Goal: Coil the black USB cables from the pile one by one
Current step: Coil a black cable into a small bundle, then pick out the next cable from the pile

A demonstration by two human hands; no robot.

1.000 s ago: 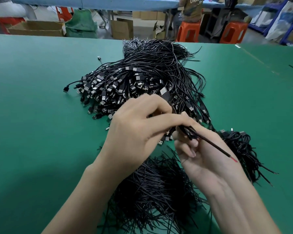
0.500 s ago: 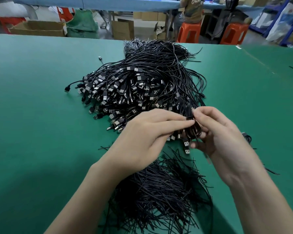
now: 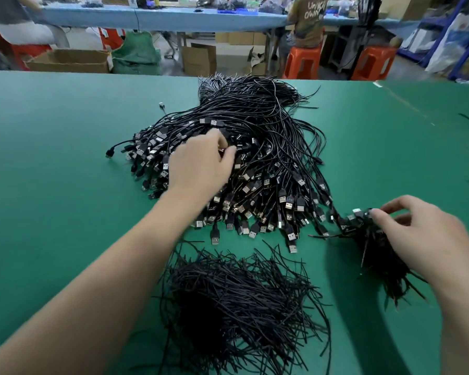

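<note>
Factory workshop: green worktable [image 3: 65, 136], cartons [image 3: 68, 60], orange stools [image 3: 302, 63].

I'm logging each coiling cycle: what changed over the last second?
The hands, together on one cable before, parted. The left hand reached forward into the USB cable pile and pinches a plug. The right hand swung right onto the heap of coiled cables; whether it released its coil is unclear. The pile, the thin black strands and the green table stayed put.

Cable pile [image 3: 268, 147] blocks centre, table [image 3: 52, 171] (left) open
</note>
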